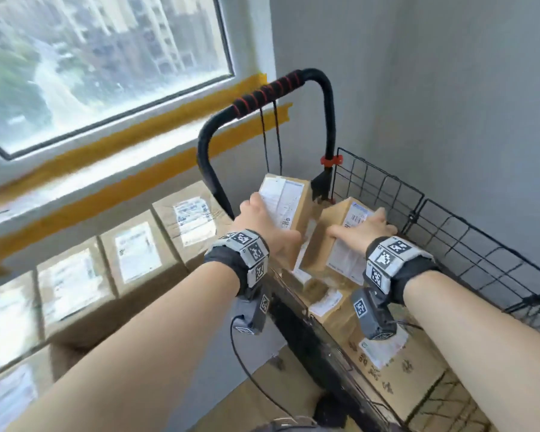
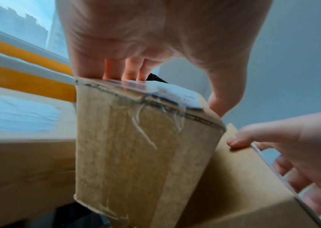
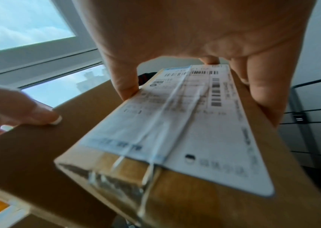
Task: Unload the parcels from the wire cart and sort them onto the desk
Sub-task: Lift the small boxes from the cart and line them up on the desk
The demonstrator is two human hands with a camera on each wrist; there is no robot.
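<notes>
My left hand [image 1: 267, 224] grips a brown cardboard parcel [image 1: 289, 202] with a white label from above, thumb on its right side and fingers over its left edge; the left wrist view shows its taped end [image 2: 142, 148]. My right hand [image 1: 360, 230] grips a second labelled parcel [image 1: 332, 244] beside it, thumb on the left edge and fingers over the far side; the right wrist view shows its barcode label [image 3: 185, 123]. Both parcels are raised above the black wire cart [image 1: 449, 232], close together and tilted.
More parcels [image 1: 334, 310] lie in the cart under my hands, on a large flat carton [image 1: 396, 369]. A row of labelled parcels [image 1: 138, 251] lies on the desk at left under the window. The cart's black handle [image 1: 268, 95] rises just behind the held parcels.
</notes>
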